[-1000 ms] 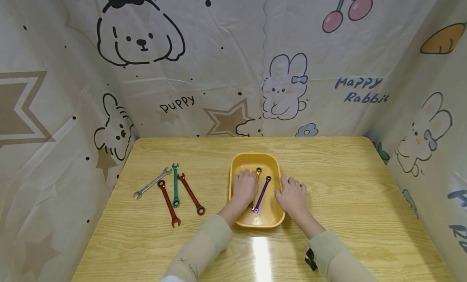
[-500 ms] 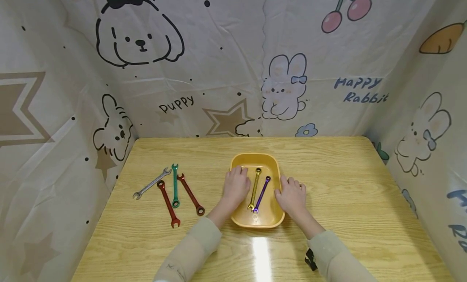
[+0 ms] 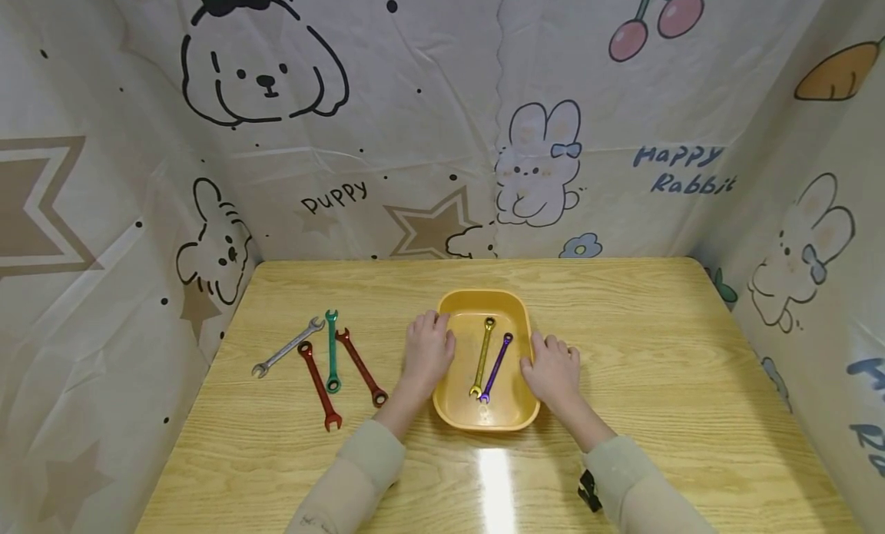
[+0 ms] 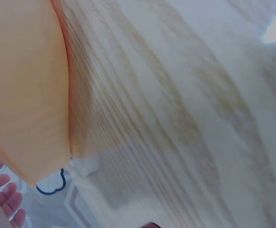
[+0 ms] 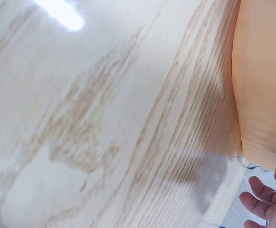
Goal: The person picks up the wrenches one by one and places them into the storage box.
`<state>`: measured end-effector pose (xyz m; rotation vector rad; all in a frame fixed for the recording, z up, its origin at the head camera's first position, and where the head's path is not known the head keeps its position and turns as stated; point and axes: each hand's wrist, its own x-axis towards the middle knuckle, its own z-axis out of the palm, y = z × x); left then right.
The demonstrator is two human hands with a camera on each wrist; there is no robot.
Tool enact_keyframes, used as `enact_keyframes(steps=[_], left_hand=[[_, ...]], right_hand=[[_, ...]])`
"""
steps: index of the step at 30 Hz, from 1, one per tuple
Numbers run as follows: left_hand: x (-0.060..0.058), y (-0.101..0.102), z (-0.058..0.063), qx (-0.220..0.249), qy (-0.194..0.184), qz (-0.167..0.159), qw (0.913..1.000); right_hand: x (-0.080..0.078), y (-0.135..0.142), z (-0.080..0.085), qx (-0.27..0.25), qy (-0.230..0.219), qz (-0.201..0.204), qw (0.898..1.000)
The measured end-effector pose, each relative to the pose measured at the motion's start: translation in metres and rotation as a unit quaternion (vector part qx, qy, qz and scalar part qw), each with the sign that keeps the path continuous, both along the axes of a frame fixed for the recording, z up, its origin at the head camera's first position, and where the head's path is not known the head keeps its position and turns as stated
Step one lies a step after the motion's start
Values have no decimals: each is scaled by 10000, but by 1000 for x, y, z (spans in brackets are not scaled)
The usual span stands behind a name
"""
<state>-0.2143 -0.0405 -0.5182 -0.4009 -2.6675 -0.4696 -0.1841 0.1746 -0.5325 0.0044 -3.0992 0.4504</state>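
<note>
Hiding parts of both side rims, the relaxed left fingers of the left hand (image 3: pixel 427 353) lay at one edge of a shallow yellow-orange tray (image 3: pixel 459 409) on the desk (image 3: pixel 657 311); the right hand (image 3: pixel 553 369) touched the other, fingers loosely bent, grip impossible to tell. Inside lay a shiny gold wrench (image 3: pixel 483 357) and a purple wrench (image 3: pixel 496 369). Left, two red wrenches (image 3: pixel 319 383), a green wrench (image 3: pixel 333 351) and a silver wrench (image 3: pixel 289 347); behind, printed cloth (image 3: pixel 415 142).

Cartoon-printed curtains (image 3: pixel 429 73) around wooden table (image 3: pixel 657 349)
</note>
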Motion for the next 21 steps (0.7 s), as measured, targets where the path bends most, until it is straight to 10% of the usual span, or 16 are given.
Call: enact_keyframes(steps=[21], left_hand=[[1, -43, -13, 390, -221, 776, 9960]], right_hand=[[0, 0, 1, -7, -52, -1, 10000]])
